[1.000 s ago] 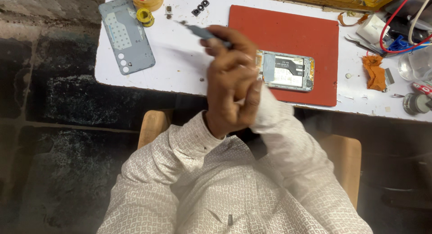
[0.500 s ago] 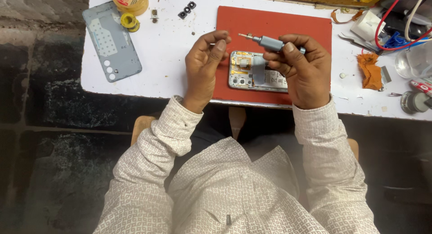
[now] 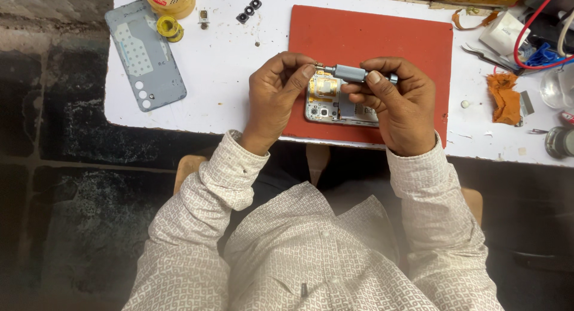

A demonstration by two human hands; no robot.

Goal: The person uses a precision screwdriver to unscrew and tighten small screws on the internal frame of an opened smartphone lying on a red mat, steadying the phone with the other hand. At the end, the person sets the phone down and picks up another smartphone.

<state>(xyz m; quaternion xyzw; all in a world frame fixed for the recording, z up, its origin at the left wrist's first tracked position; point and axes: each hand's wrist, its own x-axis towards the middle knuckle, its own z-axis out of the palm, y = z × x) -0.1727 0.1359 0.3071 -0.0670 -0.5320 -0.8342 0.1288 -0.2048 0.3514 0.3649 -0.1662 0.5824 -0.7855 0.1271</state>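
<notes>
Opened phone lies mid-frame on red mat | precision screwdriver is gripped by right hand | tip is pinched by left hand | shaft should be held steady.

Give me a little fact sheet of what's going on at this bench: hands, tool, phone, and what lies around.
Right hand: grips a small grey screwdriver, lying roughly level above the phone.
Left hand: fingertips pinch at the screwdriver's tip.
Opened phone: lies on the red mat, insides showing, partly covered by both hands.
Grey back cover: lies apart on the white table, to the left.
Yellow tape roll: beside the cover's top end.
Orange cloth: right of the mat.
</notes>
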